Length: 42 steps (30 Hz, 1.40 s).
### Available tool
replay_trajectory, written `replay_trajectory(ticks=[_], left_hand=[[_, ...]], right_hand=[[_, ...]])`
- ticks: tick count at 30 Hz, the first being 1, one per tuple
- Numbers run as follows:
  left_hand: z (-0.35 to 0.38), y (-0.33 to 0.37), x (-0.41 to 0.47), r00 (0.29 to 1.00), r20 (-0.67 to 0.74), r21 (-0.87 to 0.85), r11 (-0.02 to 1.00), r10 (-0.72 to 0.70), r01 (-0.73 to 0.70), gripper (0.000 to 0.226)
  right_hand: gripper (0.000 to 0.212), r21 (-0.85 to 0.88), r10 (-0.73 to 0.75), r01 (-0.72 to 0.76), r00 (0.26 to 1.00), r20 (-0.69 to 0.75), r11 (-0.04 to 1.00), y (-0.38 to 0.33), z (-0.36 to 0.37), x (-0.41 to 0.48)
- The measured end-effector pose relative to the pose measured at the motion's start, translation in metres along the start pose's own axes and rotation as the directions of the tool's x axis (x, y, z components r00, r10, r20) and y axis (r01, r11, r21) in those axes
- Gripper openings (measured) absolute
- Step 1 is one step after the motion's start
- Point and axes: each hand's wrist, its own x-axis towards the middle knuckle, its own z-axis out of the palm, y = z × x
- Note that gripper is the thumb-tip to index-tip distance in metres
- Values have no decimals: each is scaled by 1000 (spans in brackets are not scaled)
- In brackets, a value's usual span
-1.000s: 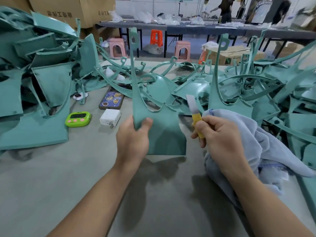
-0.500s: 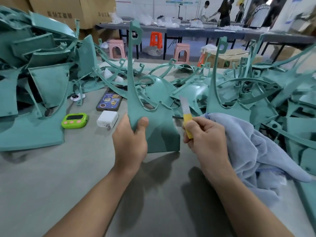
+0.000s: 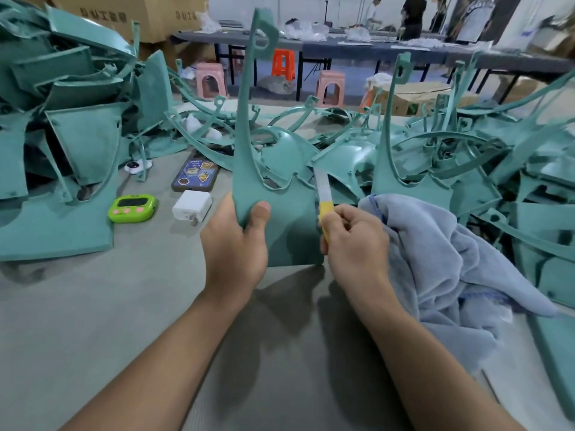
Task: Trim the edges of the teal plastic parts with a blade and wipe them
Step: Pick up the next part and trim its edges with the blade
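Note:
My left hand (image 3: pixel 235 244) grips a teal plastic part (image 3: pixel 289 219) by its lower left edge and holds it upright, its bottom edge on the grey table (image 3: pixel 93 321). The part's long thin arm rises to the top of the view. My right hand (image 3: pixel 354 244) holds a yellow-handled blade (image 3: pixel 323 194), with the blade lying along the part's right edge. A light blue cloth (image 3: pixel 441 262) lies bunched under and behind my right wrist.
Heaps of teal parts fill the left (image 3: pixel 62 135) and right (image 3: pixel 497 169) of the table. A green timer (image 3: pixel 132 208), a white charger (image 3: pixel 192 206) and a phone (image 3: pixel 196 175) lie left of the held part. Stools and people stand far behind.
My right hand has brought the blade leftward until it lies against the part's right edge. My left hand keeps its grip on the part.

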Motion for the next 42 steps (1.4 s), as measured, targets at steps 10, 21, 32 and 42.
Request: replay_trajectory(ticks=[10,21,32,42], left_hand=[[17,7,-18,949,113,-337,887,-294,315,47],[-11,-4,19,847,465,-429,771,-258,470,24],[-12,-3,21,857,386,-354,804,-341,479,26],[-13,-6,22,841,398,-299,814,-367,497,20]], right_hand=[[17,244,19,-21,1000,10,970,0,-18,1],[14,20,-8,4,978,208,1000,12,-46,9],[25,-385,-244,269,963,114,883,5,-33,0],[25,-414,-274,301,954,123,859,-4,-34,-9]])
